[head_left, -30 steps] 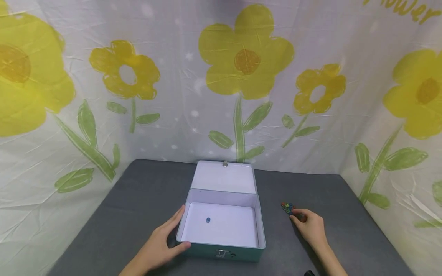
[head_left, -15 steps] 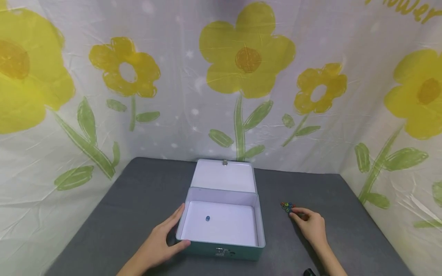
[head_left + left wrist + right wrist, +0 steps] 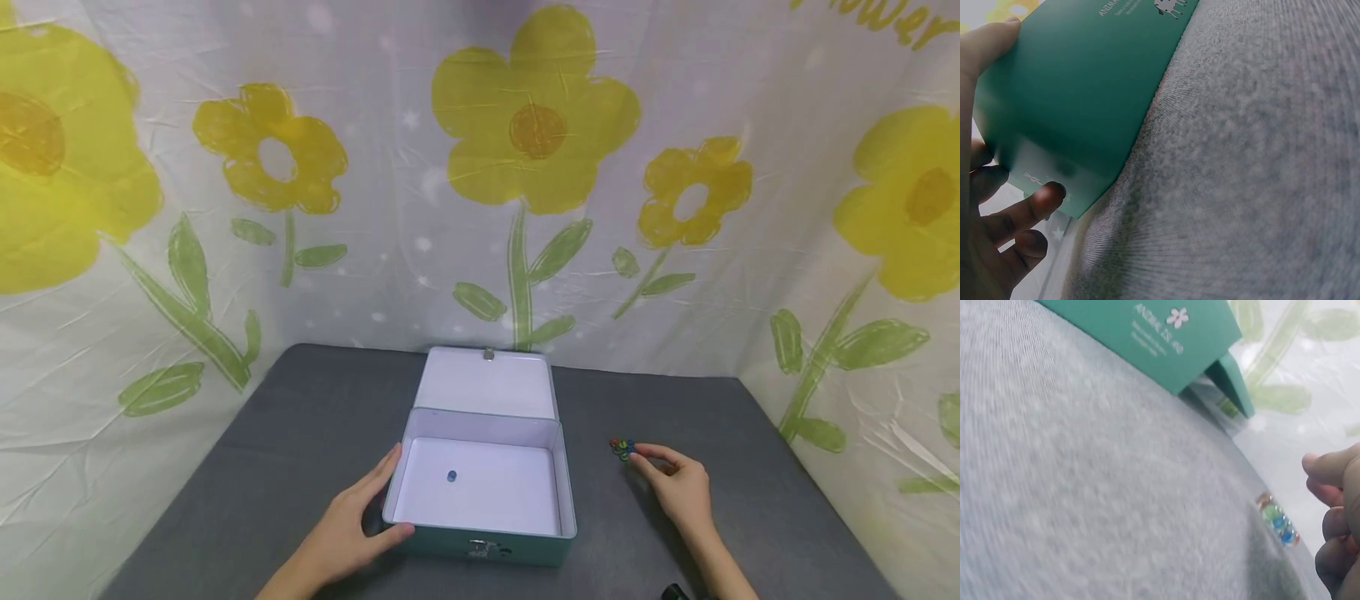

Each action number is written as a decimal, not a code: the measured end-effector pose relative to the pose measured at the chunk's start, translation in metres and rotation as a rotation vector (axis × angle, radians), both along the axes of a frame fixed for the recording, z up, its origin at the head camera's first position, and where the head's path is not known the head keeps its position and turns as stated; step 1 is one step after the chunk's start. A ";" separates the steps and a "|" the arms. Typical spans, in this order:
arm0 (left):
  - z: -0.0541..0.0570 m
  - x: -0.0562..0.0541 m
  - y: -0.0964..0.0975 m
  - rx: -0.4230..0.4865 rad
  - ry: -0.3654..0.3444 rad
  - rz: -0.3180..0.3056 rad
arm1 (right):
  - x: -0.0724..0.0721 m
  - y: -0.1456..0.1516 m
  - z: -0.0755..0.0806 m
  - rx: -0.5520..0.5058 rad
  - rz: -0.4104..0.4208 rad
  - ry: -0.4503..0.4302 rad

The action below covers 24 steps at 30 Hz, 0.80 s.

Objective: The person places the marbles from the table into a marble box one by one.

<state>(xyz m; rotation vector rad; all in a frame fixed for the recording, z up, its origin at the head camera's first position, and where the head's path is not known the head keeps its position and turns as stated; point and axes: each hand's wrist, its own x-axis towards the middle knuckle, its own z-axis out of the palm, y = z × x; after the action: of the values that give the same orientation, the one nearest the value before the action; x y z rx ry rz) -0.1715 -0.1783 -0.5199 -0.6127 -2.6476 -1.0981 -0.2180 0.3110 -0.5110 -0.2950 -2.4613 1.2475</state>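
A green tin box [image 3: 536, 546] with a white inside stands with its lid [image 3: 487, 382] tipped back. One small blue marble [image 3: 452, 476] lies on its floor. My left hand [image 3: 341, 525] holds the near left corner, thumb on the front wall and fingers along the left side. To the right of the box, several colourful glass marbles [image 3: 622, 450] lie in a tight cluster on the table. At the cluster's near right edge is my right hand [image 3: 678, 487], thumb and index fingertips close together and the other fingers bent; I cannot tell whether a marble is between them.
A dark grey cloth covers the table [image 3: 315, 417]. Behind and beside it hangs a white curtain [image 3: 390, 250] printed with yellow flowers. A small black object [image 3: 673, 592] shows at the bottom edge near the right forearm.
My right hand has shifted slightly away from me and up, its fingertips now overlapping the marbles' right side. The left hand and the box stay in place.
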 end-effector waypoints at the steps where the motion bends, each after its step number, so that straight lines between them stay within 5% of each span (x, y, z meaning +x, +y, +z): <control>1: 0.000 0.000 0.000 0.003 -0.007 0.001 | 0.000 -0.001 0.001 -0.011 0.000 0.003; 24: -0.001 0.000 0.001 -0.003 -0.023 0.012 | -0.004 -0.025 0.023 -0.146 0.121 0.117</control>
<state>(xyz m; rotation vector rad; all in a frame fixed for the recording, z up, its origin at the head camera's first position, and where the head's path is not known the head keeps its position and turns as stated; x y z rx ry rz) -0.1718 -0.1777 -0.5210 -0.5872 -2.6692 -1.1047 -0.2222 0.2861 -0.4885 -0.1085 -2.3238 1.4546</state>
